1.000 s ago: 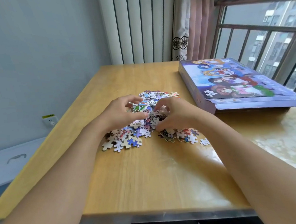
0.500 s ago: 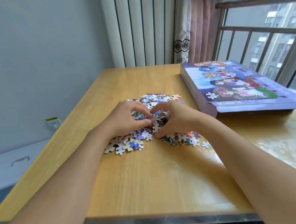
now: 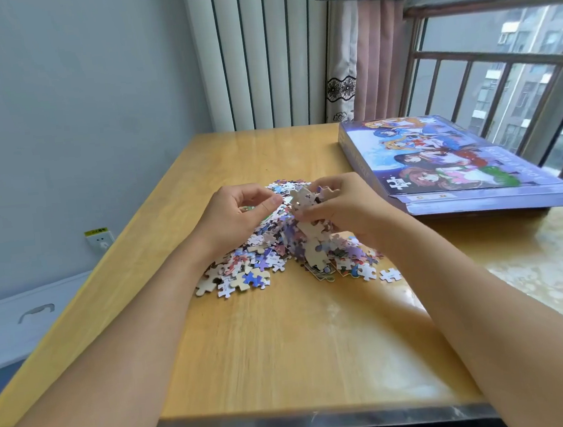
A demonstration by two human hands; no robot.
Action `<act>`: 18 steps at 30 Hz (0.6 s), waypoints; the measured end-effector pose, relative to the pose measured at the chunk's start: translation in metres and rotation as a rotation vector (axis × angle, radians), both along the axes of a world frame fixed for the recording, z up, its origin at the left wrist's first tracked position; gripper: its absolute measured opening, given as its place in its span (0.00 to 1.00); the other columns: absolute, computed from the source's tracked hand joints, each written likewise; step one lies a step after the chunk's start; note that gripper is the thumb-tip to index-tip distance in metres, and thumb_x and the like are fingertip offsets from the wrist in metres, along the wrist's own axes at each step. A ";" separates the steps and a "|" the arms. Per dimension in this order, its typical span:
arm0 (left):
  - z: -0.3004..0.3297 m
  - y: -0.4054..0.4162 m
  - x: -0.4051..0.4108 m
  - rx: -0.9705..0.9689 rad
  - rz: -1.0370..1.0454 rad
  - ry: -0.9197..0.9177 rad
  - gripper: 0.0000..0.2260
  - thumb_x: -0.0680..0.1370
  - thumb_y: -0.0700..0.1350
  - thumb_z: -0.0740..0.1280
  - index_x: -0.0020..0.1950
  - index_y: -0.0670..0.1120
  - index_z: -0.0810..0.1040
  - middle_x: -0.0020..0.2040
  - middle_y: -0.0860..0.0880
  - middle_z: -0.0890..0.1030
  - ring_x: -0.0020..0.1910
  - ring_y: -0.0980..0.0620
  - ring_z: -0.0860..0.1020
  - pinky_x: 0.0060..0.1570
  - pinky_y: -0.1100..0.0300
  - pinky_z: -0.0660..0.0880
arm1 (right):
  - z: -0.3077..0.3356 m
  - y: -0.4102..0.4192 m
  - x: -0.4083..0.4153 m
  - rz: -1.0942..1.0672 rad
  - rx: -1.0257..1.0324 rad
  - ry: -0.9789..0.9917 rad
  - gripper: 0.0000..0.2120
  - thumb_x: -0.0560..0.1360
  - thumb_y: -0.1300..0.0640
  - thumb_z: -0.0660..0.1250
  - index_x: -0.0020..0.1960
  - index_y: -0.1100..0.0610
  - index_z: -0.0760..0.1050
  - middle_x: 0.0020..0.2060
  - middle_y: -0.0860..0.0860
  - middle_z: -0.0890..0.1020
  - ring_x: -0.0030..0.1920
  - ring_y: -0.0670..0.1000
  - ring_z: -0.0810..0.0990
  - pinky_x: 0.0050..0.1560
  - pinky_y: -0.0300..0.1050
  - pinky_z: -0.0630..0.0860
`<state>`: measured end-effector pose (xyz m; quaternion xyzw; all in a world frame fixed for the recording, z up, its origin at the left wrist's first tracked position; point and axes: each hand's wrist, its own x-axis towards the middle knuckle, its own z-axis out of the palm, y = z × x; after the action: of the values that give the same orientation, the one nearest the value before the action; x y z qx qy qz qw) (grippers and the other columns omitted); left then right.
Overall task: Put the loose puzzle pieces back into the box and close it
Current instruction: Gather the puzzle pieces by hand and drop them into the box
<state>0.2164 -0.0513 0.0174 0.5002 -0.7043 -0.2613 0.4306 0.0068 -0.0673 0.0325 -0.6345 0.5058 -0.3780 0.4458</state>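
Observation:
A heap of loose puzzle pieces (image 3: 254,271) lies in the middle of the wooden table (image 3: 285,343). My right hand (image 3: 345,207) pinches a bunch of puzzle pieces (image 3: 309,231) lifted above the heap, some hanging down and some slipping off. My left hand (image 3: 235,214) hovers over the left side of the heap with fingers curled, thumb against fingertips; what it holds is hidden. The flat purple puzzle box (image 3: 447,163), printed with cartoon figures, lies shut at the table's right, beside my right hand.
A window with metal bars (image 3: 499,65) runs behind the box. A ribbed white panel (image 3: 257,50) and a pink curtain (image 3: 375,56) stand past the table's far edge. A white container (image 3: 19,321) sits low on the left by the wall.
Both hands have risen from the heap. My right hand now lifts a clump of pieces, with pieces trailing below it. The view has shifted slightly.

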 end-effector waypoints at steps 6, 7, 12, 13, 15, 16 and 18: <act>-0.001 -0.001 -0.001 -0.002 0.004 0.000 0.09 0.78 0.54 0.71 0.50 0.51 0.86 0.47 0.56 0.86 0.52 0.56 0.83 0.63 0.46 0.76 | 0.000 -0.001 -0.009 -0.014 0.233 -0.315 0.22 0.65 0.65 0.81 0.57 0.56 0.79 0.45 0.56 0.86 0.31 0.49 0.83 0.34 0.47 0.80; -0.002 -0.001 -0.001 0.001 0.007 -0.001 0.08 0.78 0.53 0.71 0.49 0.51 0.86 0.47 0.56 0.86 0.52 0.56 0.83 0.63 0.46 0.75 | -0.001 -0.002 -0.010 -0.022 0.247 -0.343 0.20 0.66 0.65 0.80 0.56 0.57 0.80 0.44 0.57 0.86 0.31 0.49 0.83 0.32 0.46 0.78; -0.002 -0.001 -0.002 0.004 0.020 0.020 0.09 0.77 0.54 0.71 0.49 0.50 0.86 0.47 0.55 0.86 0.51 0.55 0.83 0.62 0.44 0.76 | -0.005 -0.011 -0.013 -0.049 0.292 -0.474 0.13 0.68 0.64 0.80 0.51 0.63 0.82 0.37 0.54 0.84 0.34 0.49 0.82 0.34 0.42 0.77; -0.002 0.000 -0.002 0.005 0.022 0.021 0.09 0.77 0.54 0.71 0.49 0.50 0.86 0.47 0.54 0.86 0.51 0.55 0.83 0.62 0.44 0.76 | -0.005 -0.012 -0.013 -0.051 0.309 -0.507 0.12 0.68 0.64 0.79 0.50 0.63 0.81 0.38 0.54 0.84 0.34 0.49 0.82 0.35 0.42 0.77; -0.001 0.002 -0.003 0.010 0.029 0.021 0.09 0.77 0.53 0.71 0.49 0.49 0.86 0.47 0.54 0.86 0.51 0.55 0.83 0.62 0.45 0.77 | -0.005 -0.012 -0.011 -0.060 0.345 -0.546 0.14 0.68 0.64 0.79 0.52 0.62 0.81 0.42 0.56 0.85 0.39 0.51 0.81 0.45 0.45 0.77; 0.000 0.003 -0.003 0.015 0.031 0.024 0.09 0.77 0.53 0.72 0.49 0.49 0.86 0.47 0.54 0.86 0.50 0.55 0.83 0.61 0.46 0.77 | -0.005 -0.012 -0.010 -0.076 0.362 -0.553 0.15 0.68 0.64 0.79 0.53 0.62 0.81 0.43 0.57 0.85 0.41 0.53 0.81 0.48 0.46 0.78; 0.000 0.005 -0.004 0.015 0.035 0.025 0.08 0.77 0.52 0.72 0.50 0.48 0.86 0.47 0.54 0.86 0.50 0.56 0.83 0.60 0.47 0.78 | -0.003 -0.011 -0.009 -0.107 0.363 -0.522 0.17 0.68 0.64 0.79 0.54 0.63 0.80 0.45 0.58 0.84 0.44 0.54 0.80 0.46 0.46 0.79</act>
<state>0.2119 -0.0466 0.0175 0.5125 -0.6880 -0.2653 0.4401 -0.0024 -0.0786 0.0299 -0.3988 0.4662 -0.4546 0.6457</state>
